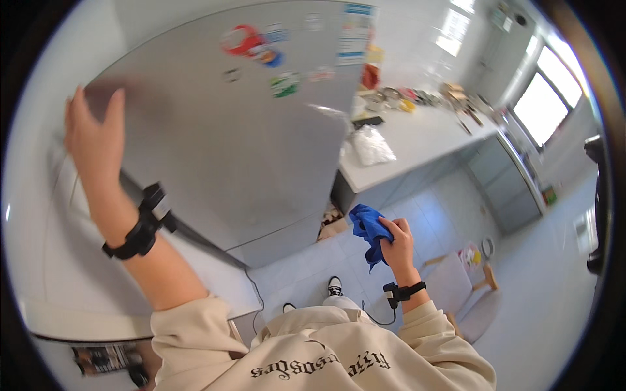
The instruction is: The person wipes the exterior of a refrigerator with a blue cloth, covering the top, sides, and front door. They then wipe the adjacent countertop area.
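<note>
A tall grey refrigerator (234, 146) stands before me, with several magnets and a paper sheet on its upper front. My left hand (95, 129) is raised at the refrigerator's upper left edge, thumb and fingers apart, with nothing seen in it; whether it touches the surface I cannot tell. A crumpled blue cloth (369, 229) hangs from my right hand (398, 239), pinched between thumb and fingers, in front of the floor right of the refrigerator. Both wrists wear black straps with small devices.
Right of the refrigerator, a white counter (415, 151) bears a clear plastic bag (371, 146), bowls and utensils. A padded chair (447, 283) stands at lower right. Cables lie on the tiled floor near my feet. A cardboard box (332, 228) sits beside the refrigerator's base.
</note>
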`<state>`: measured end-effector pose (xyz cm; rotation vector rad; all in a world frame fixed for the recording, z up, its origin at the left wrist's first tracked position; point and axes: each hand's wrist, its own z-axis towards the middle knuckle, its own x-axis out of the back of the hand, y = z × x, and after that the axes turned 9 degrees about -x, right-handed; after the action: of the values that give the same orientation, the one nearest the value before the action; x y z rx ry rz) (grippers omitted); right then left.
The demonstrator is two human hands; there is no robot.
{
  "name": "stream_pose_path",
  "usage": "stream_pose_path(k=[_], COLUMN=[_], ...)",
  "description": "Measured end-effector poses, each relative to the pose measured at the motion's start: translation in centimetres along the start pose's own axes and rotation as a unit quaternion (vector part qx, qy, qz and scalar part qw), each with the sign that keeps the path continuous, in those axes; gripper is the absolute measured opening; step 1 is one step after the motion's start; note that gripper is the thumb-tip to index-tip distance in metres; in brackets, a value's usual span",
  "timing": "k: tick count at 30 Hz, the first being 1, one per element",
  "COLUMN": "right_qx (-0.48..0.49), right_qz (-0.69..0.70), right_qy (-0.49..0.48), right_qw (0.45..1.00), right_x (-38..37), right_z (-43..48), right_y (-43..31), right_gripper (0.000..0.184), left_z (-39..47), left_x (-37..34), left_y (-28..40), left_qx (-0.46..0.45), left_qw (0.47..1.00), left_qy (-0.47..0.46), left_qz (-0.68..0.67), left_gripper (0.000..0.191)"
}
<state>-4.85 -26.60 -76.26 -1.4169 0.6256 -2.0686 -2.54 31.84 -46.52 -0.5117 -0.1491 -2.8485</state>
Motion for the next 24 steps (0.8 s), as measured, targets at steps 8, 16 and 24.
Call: stream_pose_path(k=[8, 16, 24], right_qx=[-0.072, -0.087, -0.083], right_qz=[0.018, 0.031, -0.022], right_qy=[0.090, 0.150, 0.163], right_qw=[0.993, 0.984, 0.983], right_x=[1.9, 8.8, 15.5], right_z=[-2.6, -1.7, -0.4], right_y=[10.1, 20.8, 26.2], right_gripper=[0.054, 0.052, 0.056], left_z=[-6.8, -17.4, -26.2], left_x=[-2.5, -4.1, -6.6], left_y=[5.2, 26.5, 43.5], left_qx=[-0.080, -0.274, -0.324], left_qw=[0.993, 0.924, 0.800], left_qy=[0.083, -0.035, -0.252], left_qz=[0.034, -0.267, -0.437], left_gripper=[0.071, 0.040, 0.046])
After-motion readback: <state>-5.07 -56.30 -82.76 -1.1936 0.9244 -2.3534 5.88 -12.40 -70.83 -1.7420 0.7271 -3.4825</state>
